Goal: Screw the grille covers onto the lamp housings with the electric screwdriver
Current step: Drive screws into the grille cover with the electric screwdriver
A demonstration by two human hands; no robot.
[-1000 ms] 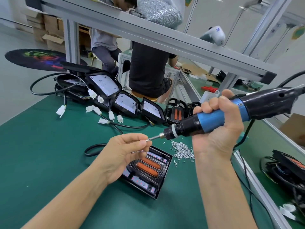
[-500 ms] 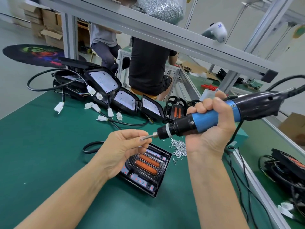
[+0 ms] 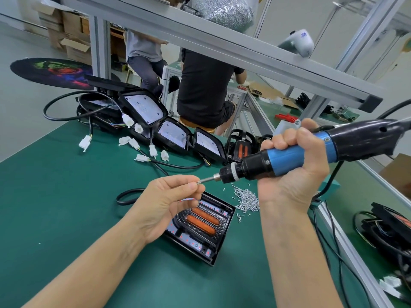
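Note:
My right hand [image 3: 291, 174] grips the blue and black electric screwdriver [image 3: 298, 155], held level above the table with its bit pointing left. My left hand [image 3: 169, 201] pinches a small screw [image 3: 198, 182] between thumb and forefinger right at the bit's tip. Below both hands lies a black lamp housing [image 3: 220, 245] with its grille cover [image 3: 200, 221] and two orange lenses facing up. My left hand hides the housing's upper left corner.
A heap of loose screws [image 3: 245, 200] lies right of the housing. A row of lamp housings [image 3: 171, 132] with cables and white connectors [image 3: 142, 157] stands behind. More lamps [image 3: 391, 227] sit past the table's right rail. Two people sit beyond the aluminium frame [image 3: 222, 41].
The screwdriver and my left hand have stayed together at the bit's tip; both drifted slightly left and lower in view. The housing has not moved.

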